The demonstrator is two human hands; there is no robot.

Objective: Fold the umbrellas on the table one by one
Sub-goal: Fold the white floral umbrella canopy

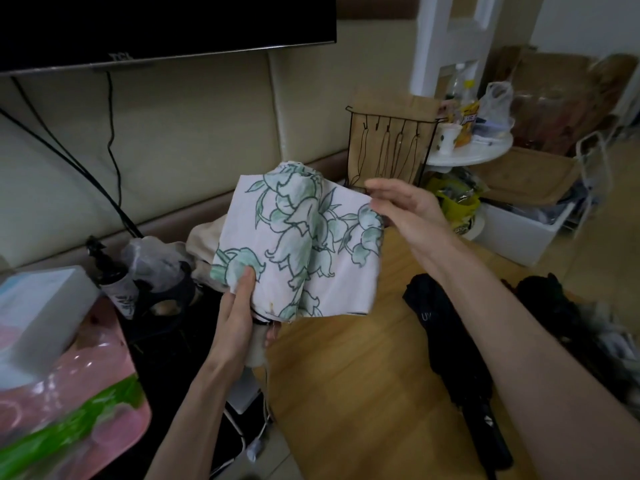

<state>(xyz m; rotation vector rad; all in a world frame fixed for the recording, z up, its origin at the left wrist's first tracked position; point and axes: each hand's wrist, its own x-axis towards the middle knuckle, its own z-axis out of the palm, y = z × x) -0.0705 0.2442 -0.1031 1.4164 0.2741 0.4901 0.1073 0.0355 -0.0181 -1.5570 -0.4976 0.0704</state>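
The floral umbrella [298,244] is held up in the air above the far left part of the wooden table [346,393], its shaft collapsed and its canopy loose in broad pleats. The left hand [235,313] has its grip clamped round the lower end, by the handle, with the thumb pressing one fold flat against the bundle. The right hand [408,209] pinches the far right edge of an open flap, drawing it out taut.

To do this step well, that flap probably wants to be laid smoothly round the shaft in the same direction as the other pleats. The left thumb should pin each fold as it lands so that nothing springs back before the strap goes on.

Counting umbrellas: one floral in hand, and one black umbrella [453,348] lying closed on the table to the right and nearer. A dark heap [547,299] at the right edge and some beige fabric [204,244] behind the floral one may be others; I cannot tell.
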